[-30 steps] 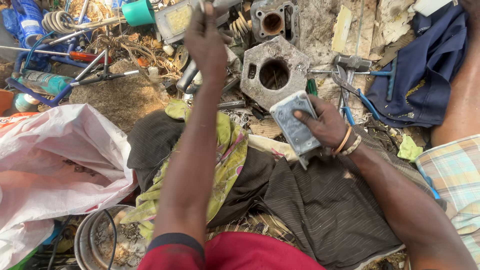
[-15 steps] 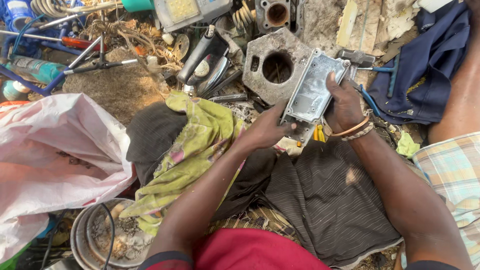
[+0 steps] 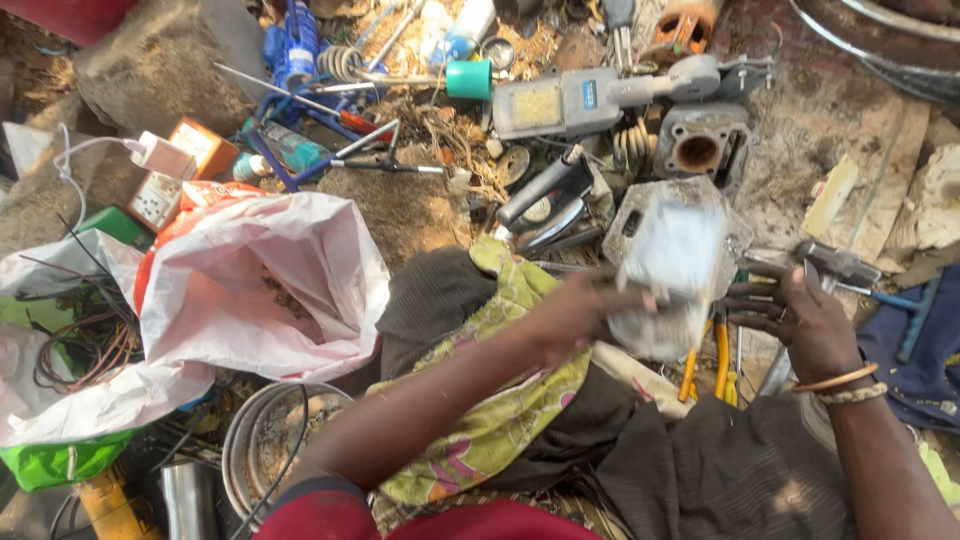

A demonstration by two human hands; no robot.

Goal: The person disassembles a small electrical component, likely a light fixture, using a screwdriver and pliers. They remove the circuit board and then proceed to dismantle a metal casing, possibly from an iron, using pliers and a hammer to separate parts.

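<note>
Left hand [image 3: 575,315] grips the near-left edge of a flat grey metal casing [image 3: 665,275], fingers curled round it, thumb side on top. The casing is motion-blurred, so surface detail is unclear. Right hand [image 3: 800,320] sits just right of the casing, fingers spread and reaching toward its right edge; whether the fingertips touch it cannot be told. The casing therefore lies between the two hands, held above the lap, its long axis running roughly away from the person and tilted a little right. The left hand is the one that clearly has it; the right is beside it, open.

Bangles [image 3: 840,385] ring the right wrist. Yellow-handled pliers [image 3: 710,360] lie just under the casing on a dark cloth [image 3: 720,470] over the lap. A green-yellow patterned cloth [image 3: 500,420] runs under the left forearm.

Further out on the ground: a grey engine cylinder block [image 3: 700,145] beyond the casing, a grey LED street lamp head [image 3: 580,100] well beyond, a white plastic bag [image 3: 260,285] to the left, a round metal pan [image 3: 265,450] near left, and blue cloth [image 3: 925,350] at far right.
</note>
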